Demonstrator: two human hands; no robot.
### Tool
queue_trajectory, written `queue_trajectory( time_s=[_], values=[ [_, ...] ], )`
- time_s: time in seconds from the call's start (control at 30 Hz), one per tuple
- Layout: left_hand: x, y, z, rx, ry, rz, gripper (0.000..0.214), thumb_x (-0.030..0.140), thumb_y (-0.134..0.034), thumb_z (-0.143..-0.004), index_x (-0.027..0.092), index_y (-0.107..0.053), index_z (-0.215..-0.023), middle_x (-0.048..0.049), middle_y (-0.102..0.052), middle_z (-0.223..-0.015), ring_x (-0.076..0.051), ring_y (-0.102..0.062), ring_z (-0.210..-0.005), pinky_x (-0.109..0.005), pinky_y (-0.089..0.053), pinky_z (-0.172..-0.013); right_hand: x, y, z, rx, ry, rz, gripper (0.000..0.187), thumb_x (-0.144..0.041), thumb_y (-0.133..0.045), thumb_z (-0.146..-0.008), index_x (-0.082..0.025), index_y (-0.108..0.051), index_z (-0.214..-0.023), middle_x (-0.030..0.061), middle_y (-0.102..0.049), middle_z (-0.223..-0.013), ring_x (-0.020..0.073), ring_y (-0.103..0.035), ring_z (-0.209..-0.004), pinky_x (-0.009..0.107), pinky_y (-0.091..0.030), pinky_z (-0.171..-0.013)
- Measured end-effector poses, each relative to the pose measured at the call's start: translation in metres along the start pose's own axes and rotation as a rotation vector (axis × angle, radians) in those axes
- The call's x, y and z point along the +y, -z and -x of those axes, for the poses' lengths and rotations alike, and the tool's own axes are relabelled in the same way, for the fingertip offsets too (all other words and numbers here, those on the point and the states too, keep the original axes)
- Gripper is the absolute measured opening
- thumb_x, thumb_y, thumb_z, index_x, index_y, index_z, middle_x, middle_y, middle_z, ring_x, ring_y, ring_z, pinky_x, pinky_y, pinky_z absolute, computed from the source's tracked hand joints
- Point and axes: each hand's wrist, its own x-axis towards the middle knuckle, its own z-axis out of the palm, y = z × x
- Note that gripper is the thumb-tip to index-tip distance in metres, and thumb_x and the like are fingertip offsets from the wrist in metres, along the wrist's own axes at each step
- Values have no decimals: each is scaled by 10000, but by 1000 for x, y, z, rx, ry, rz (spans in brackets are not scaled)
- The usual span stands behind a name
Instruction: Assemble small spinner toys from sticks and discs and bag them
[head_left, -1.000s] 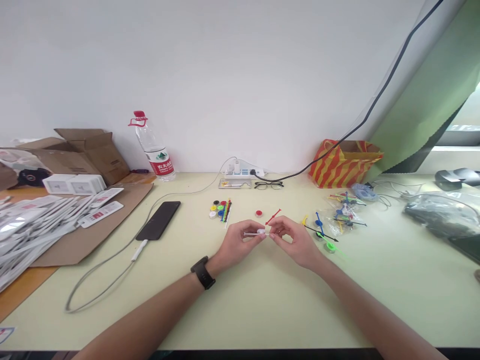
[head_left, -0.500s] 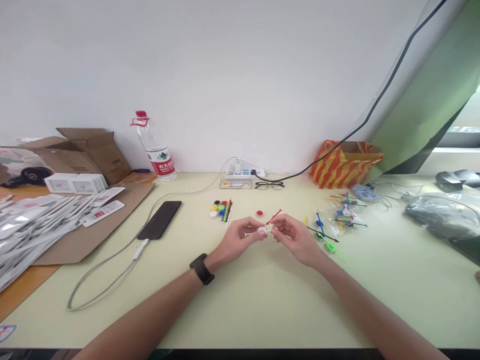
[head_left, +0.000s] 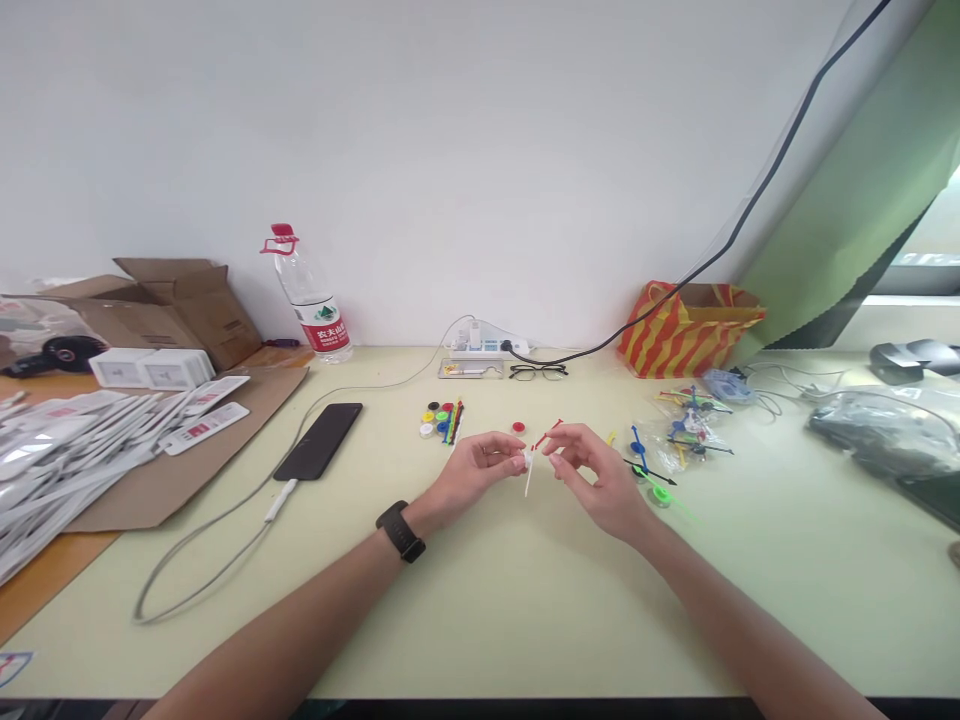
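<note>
My left hand [head_left: 484, 465] pinches a small white spinner [head_left: 529, 470], a round base with a thin arrow that points down toward the table's front. Close to its right, my right hand [head_left: 596, 475] has thumb and fingers apart, with no object between them. Just beyond the fingertips lies a red arrow [head_left: 553, 432], partly hidden by the right hand, with a red round base [head_left: 519, 427] to its left. Farther left are several coloured round bases [head_left: 429, 417] beside a bundle of coloured arrows [head_left: 454, 422].
Right of my hands lie spinners with green [head_left: 660, 495] and blue [head_left: 636, 447] parts, then bagged ones [head_left: 691, 430]. A phone [head_left: 319, 441] on a cable sits left. Behind stand a water bottle [head_left: 319, 310], a power strip [head_left: 480, 347], glasses [head_left: 538, 371] and a striped bag [head_left: 679, 335].
My right fingers have come off the white spinner and opened slightly to the right. The white arrow has swung from lying sideways to pointing down toward the front; my left hand still holds it.
</note>
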Motion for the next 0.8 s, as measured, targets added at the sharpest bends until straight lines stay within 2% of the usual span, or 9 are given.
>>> queue_trajectory(
  time_s=[0.1, 0.2, 0.27, 0.33, 0.37, 0.43, 0.5, 0.6, 0.8],
  values=[
    [2, 0, 0, 7, -1, -4, 354, 386, -886, -763, 151, -766, -999, -85, -759, -974, -220, -718, -929, -409, -558, -950, -3, -6, 3, -38, 36, 23, 445, -375, -544, -1014, -318, -460, -1448, 127, -544, -1438, 225, -658, -944, 444, -597, -831],
    [2, 0, 1, 15, 1, -3, 370, 391, -894, -751, 145, -767, -997, -96, -774, -979, -231, -730, -937, -415, -558, -955, -4, -11, 5, 66, 96, 61, 647, -390, -586, -992, -359, -278, -1561, 136, -254, -1653, 239, -621, -1082, 451, -589, -874],
    [1, 0, 1, 23, 5, -8, 368, 388, -897, -748, 142, -765, -989, -97, -779, -970, -232, -734, -936, -414, -560, -956, -4, -10, 6, 101, 66, 61, 681, -421, -607, -982, -349, -266, -1568, 149, -411, -1549, 229, -625, -1023, 422, -580, -832],
    [1, 0, 1, 32, 9, -13, 365, 379, -898, -749, 139, -762, -988, -95, -780, -956, -225, -736, -922, -409, -564, -951, -4, -4, 5, 42, -72, -24, 589, -483, -544, -1010, -304, -347, -1536, 76, -669, -1023, 190, -590, -718, 350, -530, -628],
    [1, -1, 1, 38, 8, -14, 364, 375, -897, -750, 137, -761, -990, -94, -780, -953, -220, -735, -914, -405, -565, -948, -4, 0, 5, -6, -155, -100, 528, -516, -488, -1028, -275, -416, -1492, -4, -591, -727, 167, -486, -556, 314, -447, -518],
    [2, -1, 2, 47, 3, -10, 360, 374, -893, -756, 135, -761, -991, -94, -778, -952, -215, -732, -907, -400, -567, -942, -5, 7, 3, -56, -272, -255, 463, -559, -407, -1043, -240, -544, -1349, -99, -289, -495, 135, -244, -429, 281, -253, -431],
    [2, -2, 1, 45, -4, -4, 351, 380, -888, -762, 137, -762, -982, -95, -776, -955, -216, -727, -911, -400, -566, -939, -6, 11, 0, -8, -288, -328, 407, -567, -452, -1026, -236, -593, -1217, -109, -212, -493, 127, -195, -449, 280, -194, -452],
    [1, -1, 1, 36, -7, 5, 349, 385, -890, -758, 141, -761, -971, -92, -773, -952, -216, -724, -910, -406, -566, -936, -7, 10, -2, 50, -242, -285, 324, -531, -583, -981, -256, -575, -1154, -86, -337, -549, 136, -318, -517, 278, -261, -501],
    [-2, 0, 1, 8, -7, -2, 310, 358, -877, -780, 154, -758, -981, -67, -756, -947, -201, -723, -907, -380, -561, -932, -3, -5, 0, -24, -93, -148, 264, -463, -638, -966, -267, -536, -1111, -13, -556, -780, 168, -529, -686, 312, -438, -625]
  ],
)
